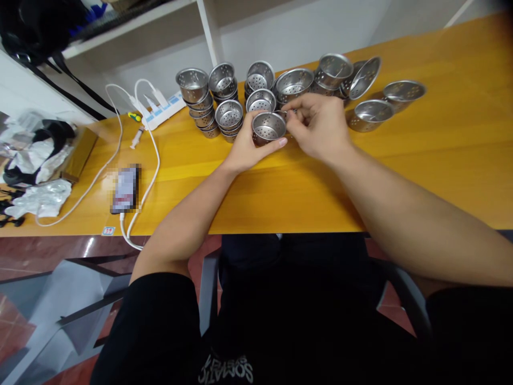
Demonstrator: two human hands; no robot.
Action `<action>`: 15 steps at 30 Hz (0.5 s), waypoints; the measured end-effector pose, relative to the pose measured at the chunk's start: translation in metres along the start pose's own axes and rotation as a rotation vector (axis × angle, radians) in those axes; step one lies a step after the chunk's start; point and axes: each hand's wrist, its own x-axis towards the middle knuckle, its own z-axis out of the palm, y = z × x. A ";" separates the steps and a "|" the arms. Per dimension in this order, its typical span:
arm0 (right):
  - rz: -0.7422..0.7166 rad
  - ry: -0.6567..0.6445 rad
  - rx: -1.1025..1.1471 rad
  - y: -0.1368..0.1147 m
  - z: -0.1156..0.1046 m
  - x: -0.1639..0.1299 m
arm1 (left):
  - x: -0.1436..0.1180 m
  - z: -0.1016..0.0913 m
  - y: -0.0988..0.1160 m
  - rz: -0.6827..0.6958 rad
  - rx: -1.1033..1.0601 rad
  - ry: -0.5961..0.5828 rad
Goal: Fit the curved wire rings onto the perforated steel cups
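Note:
My left hand [248, 147] is wrapped round a small perforated metal cup [268, 127], its open mouth tilted towards me. Close by on the right, the fingers of my right hand [318, 125] are pinched together at the cup's rim. A thin metal piece shows at those fingertips, too small to name. Just behind my hands stand more such cups: a nested stack [229, 115] to the left, a single-looking cup [261, 100] directly behind, and a wider cup [294, 85] further back.
A tall cup stack [194, 88] stands at the left, with loose cups [371, 115] to the right. A power strip [166, 109] with white cables, a syringe [137, 138] and a phone [126, 190] lie on the table [192, 187]. Plastic bags [44, 198] sit far left.

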 end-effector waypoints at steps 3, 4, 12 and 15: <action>-0.006 -0.012 -0.045 0.001 0.001 0.001 | -0.001 -0.001 -0.001 0.012 0.006 0.010; -0.004 -0.014 -0.042 0.001 0.002 0.001 | -0.001 0.000 -0.002 0.016 0.006 0.012; 0.007 -0.071 -0.105 -0.007 0.000 -0.005 | -0.002 0.000 0.005 -0.006 -0.014 0.019; -0.015 -0.032 -0.051 -0.004 0.006 -0.004 | -0.004 -0.002 0.007 0.007 0.015 0.001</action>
